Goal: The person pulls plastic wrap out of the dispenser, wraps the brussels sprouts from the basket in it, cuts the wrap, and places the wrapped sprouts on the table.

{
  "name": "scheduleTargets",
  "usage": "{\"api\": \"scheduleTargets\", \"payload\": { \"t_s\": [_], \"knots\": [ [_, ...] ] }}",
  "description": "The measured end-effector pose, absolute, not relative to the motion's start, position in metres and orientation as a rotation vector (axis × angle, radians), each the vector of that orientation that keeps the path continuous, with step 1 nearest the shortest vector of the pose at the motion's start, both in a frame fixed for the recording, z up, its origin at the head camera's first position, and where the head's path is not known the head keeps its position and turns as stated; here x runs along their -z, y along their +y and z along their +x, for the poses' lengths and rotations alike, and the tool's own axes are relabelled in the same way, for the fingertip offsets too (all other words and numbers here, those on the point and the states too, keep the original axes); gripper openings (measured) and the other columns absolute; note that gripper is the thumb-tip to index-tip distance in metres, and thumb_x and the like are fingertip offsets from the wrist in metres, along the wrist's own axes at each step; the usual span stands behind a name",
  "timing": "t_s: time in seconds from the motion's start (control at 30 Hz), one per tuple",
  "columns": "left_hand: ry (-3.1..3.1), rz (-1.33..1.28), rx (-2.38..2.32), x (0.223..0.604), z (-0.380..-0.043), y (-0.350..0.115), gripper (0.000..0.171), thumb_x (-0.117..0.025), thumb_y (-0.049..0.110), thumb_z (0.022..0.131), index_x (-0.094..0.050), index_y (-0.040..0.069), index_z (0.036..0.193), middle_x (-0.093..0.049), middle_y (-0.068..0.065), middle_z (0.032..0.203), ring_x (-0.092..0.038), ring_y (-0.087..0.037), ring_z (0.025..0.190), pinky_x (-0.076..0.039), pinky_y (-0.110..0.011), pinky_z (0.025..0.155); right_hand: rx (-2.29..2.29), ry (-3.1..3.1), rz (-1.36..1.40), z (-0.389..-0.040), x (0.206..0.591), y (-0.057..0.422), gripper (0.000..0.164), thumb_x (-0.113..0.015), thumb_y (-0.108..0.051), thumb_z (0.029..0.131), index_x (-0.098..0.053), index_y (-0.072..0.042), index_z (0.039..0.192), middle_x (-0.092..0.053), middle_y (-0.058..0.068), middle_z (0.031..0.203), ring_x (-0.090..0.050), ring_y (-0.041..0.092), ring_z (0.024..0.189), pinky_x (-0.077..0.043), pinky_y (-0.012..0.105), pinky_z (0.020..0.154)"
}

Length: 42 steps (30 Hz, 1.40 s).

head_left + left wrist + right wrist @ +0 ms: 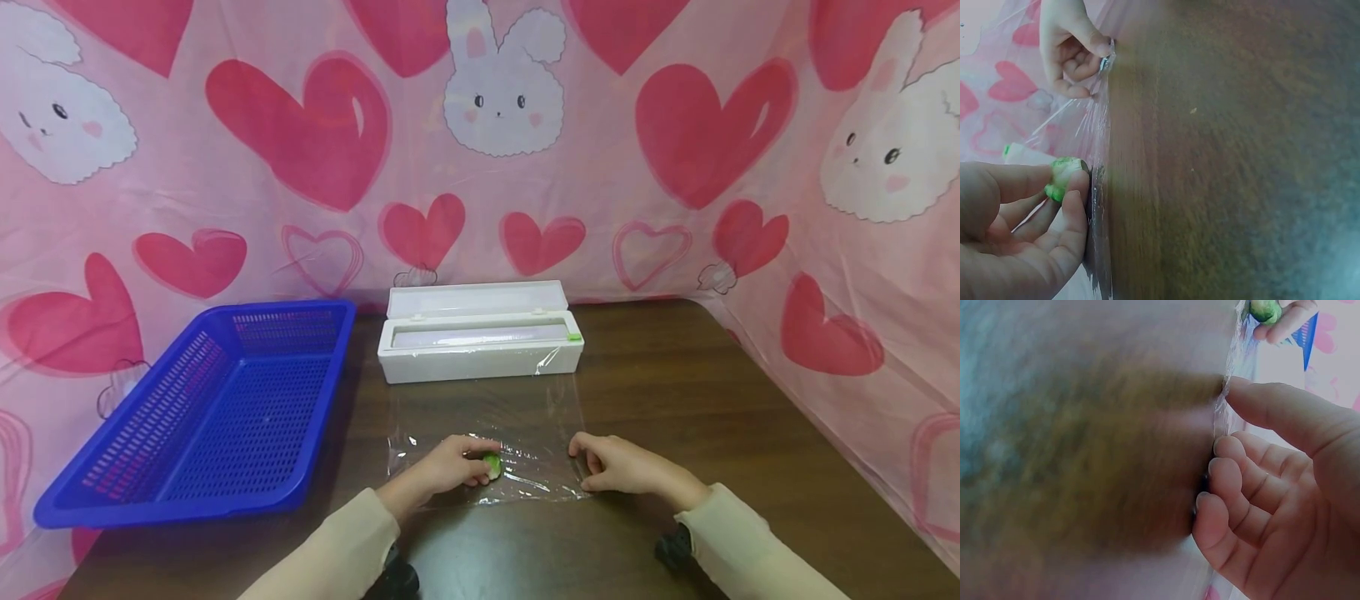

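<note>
One blue basket point(180, 511) stands at the left of the brown table point(660, 375). Next, the left hand point(452, 463) pinches a green piece point(492, 465) between thumb and fingers, over clear film point(528, 421). Behind, the film meets an open white box point(480, 365). Rightmost, the right hand point(621, 464) touches the film's edge, fingers bent; whether it pinches, I cannot tell.

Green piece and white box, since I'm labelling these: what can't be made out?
Head view: part of the green piece, hidden by the left hand.
Right wrist view: the piece's upper part, cut off by the top edge.
Head view: the lower inside of the white box, behind its front wall.
</note>
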<state>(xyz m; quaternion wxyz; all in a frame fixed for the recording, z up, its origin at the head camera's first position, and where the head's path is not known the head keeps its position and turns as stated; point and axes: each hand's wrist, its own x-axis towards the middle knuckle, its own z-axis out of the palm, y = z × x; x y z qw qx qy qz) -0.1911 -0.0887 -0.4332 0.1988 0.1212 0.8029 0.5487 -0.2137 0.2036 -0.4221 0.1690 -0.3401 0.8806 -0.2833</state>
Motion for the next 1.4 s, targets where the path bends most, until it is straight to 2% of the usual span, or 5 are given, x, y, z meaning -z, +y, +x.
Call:
{"api": "scheduleTargets", "payload": {
  "t_s": [0.6, 0.8, 1.1, 1.23, 1.4],
  "knots": [
    [2.364, 0.457, -1.595, 0.421, -0.177, -0.136, 0.027, -0.059, 0.004, 0.087, -0.058, -0.007, 0.111, -0.064, -0.016, 0.091, -0.061, -0.023, 0.078, -0.049, -0.034, 0.068, 0.793, 2.545, -1.034, -0.21, 0.422, 0.205, 0.031, -0.071, -0.013, 0.08, -0.052, -0.009, 0.104, -0.045, -0.01, 0.066, -0.04, 0.003, 0.056, -0.037, 0.022, 0.053],
    [2.537, 0.488, -1.419, 0.42, -0.167, -0.153, 0.02, -0.065, 0.011, 0.085, -0.065, 0.001, 0.103, -0.063, -0.011, 0.101, -0.058, -0.018, 0.081, -0.046, -0.033, 0.068, 0.807, 2.508, -1.121, -0.211, 0.423, 0.204, 0.023, -0.069, -0.006, 0.079, -0.052, -0.011, 0.094, -0.045, -0.011, 0.065, -0.041, 0.002, 0.057, -0.038, 0.021, 0.055],
    [2.607, 0.65, -1.331, 0.422, -0.154, -0.177, 0.008, -0.068, 0.009, 0.082, -0.064, 0.005, 0.087, -0.063, 0.002, 0.083, -0.059, -0.014, 0.078, -0.049, -0.029, 0.07, 0.874, 2.406, -1.196, -0.212, 0.426, 0.207, 0.017, -0.073, -0.014, 0.079, -0.056, -0.013, 0.082, -0.046, -0.014, 0.065, -0.042, 0.0, 0.058, -0.038, 0.019, 0.053],
    [2.615, 0.779, -1.301, 0.425, -0.151, -0.187, 0.009, -0.071, 0.011, 0.08, -0.063, 0.008, 0.084, -0.062, 0.004, 0.084, -0.058, -0.011, 0.081, -0.048, -0.029, 0.073, 0.879, 2.359, -1.209, -0.212, 0.425, 0.208, 0.023, -0.076, -0.022, 0.075, -0.056, -0.013, 0.081, -0.048, -0.012, 0.067, -0.044, 0.001, 0.061, -0.04, 0.019, 0.054],
    [2.732, 0.992, -1.096, 0.43, -0.147, -0.196, 0.016, -0.076, 0.015, 0.074, -0.062, 0.016, 0.08, -0.058, 0.01, 0.086, -0.053, -0.009, 0.082, -0.044, -0.029, 0.072, 0.82, 2.369, -1.246, -0.212, 0.425, 0.208, 0.02, -0.075, -0.012, 0.075, -0.055, -0.014, 0.078, -0.048, -0.009, 0.069, -0.045, 0.003, 0.063, -0.041, 0.02, 0.056]
  ]
}}
